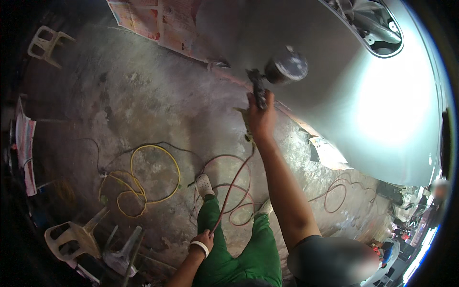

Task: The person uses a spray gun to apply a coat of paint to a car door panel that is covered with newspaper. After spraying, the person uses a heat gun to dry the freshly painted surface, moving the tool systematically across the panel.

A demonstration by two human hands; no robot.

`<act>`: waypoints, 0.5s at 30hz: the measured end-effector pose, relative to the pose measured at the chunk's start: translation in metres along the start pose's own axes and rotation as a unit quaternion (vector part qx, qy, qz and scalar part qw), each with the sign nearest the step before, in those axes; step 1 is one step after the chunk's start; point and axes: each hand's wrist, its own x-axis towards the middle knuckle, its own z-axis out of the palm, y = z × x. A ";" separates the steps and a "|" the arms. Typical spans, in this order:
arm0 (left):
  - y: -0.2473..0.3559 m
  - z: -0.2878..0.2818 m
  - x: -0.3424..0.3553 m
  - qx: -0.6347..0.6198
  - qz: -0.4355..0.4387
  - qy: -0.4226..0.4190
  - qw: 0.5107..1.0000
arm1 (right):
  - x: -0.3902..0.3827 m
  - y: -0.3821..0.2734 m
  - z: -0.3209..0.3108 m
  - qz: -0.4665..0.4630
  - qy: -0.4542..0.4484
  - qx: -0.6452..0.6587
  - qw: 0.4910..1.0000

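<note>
My right hand [261,117] is wrapped round the grip of a dark spray gun [259,88], held up close to a grey-green car body panel [330,91]. A round paint cup [288,66] sits on the gun, slightly blurred. From the bottom of the grip a reddish air hose [234,179] runs down toward my legs. My left hand [206,238], with a white band at the wrist, is closed round that hose by my left thigh. The gun's nozzle and trigger are hard to make out.
Printed masking paper [158,21] hangs along the car's edge, with another sheet [330,152] lower down. A yellow hose [177,177] lies coiled on the concrete floor, left of my feet. Plastic chairs [71,241] stand at the left. Bright light glares off the panel.
</note>
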 end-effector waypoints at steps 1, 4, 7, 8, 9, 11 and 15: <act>-0.001 -0.003 0.002 -0.001 -0.006 -0.007 1.000 | 0.004 -0.005 0.014 -0.008 -0.020 0.027 0.999; -0.004 -0.001 0.012 -0.011 -0.012 -0.001 1.000 | 0.008 -0.015 0.035 -0.056 -0.027 0.007 0.998; -0.016 0.001 0.038 -0.020 0.000 0.019 1.000 | 0.004 -0.013 0.009 -0.049 -0.063 0.017 0.997; -0.024 0.000 0.050 -0.013 -0.017 0.038 0.999 | -0.001 -0.004 -0.004 -0.025 -0.064 0.037 0.997; -0.021 -0.008 0.053 -0.003 -0.033 0.081 0.996 | -0.006 0.006 -0.021 -0.006 -0.064 0.058 0.996; -0.014 -0.027 0.063 0.017 -0.046 0.147 0.988 | -0.013 0.030 -0.058 0.018 -0.047 0.057 0.997; 0.023 -0.050 0.081 0.073 0.004 0.253 0.965 | -0.031 0.103 -0.136 0.042 0.005 0.018 0.999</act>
